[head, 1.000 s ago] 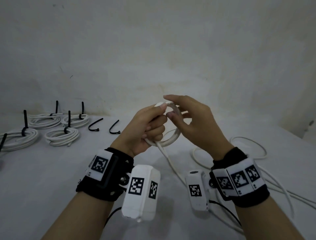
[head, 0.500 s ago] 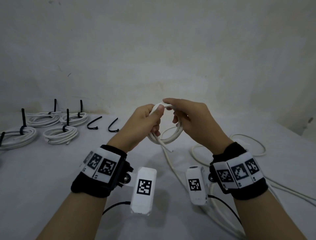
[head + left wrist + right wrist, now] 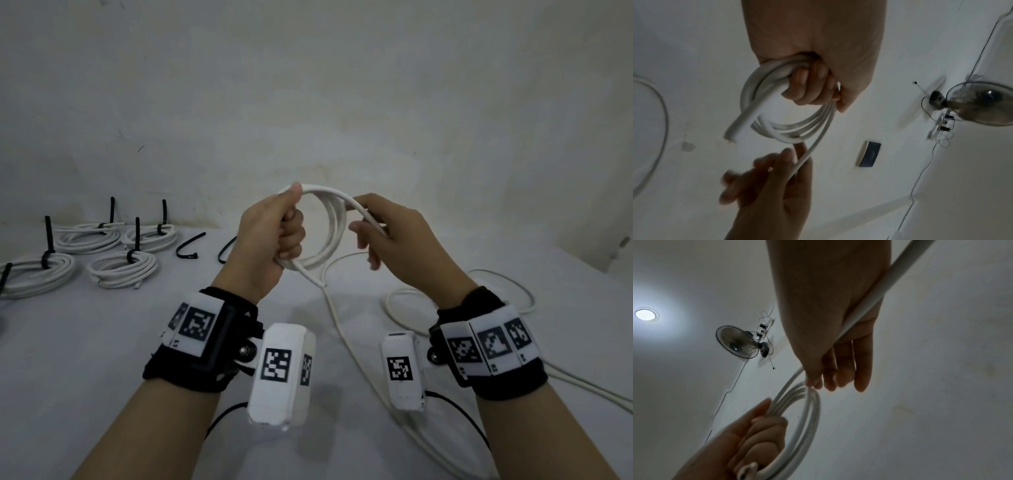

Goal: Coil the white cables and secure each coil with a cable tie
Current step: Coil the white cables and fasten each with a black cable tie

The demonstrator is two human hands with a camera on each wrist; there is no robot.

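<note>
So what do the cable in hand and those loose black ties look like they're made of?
Cable: looks like a smooth matte white plastic jacket, probably PVC; it bends into round loops without kinking. The core is not visible. Ties: thin black strips, likely nylon or similar plastic; they hold a springy curve lying on the table. Finish too small to judge.

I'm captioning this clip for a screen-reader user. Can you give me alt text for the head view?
Two hands hold a white cable above a table: the left hand grips a coil, and the right hand feeds the loose strand onto it. Four tied coils and two loose black ties lie at far left; more cable trails across the table.
</note>
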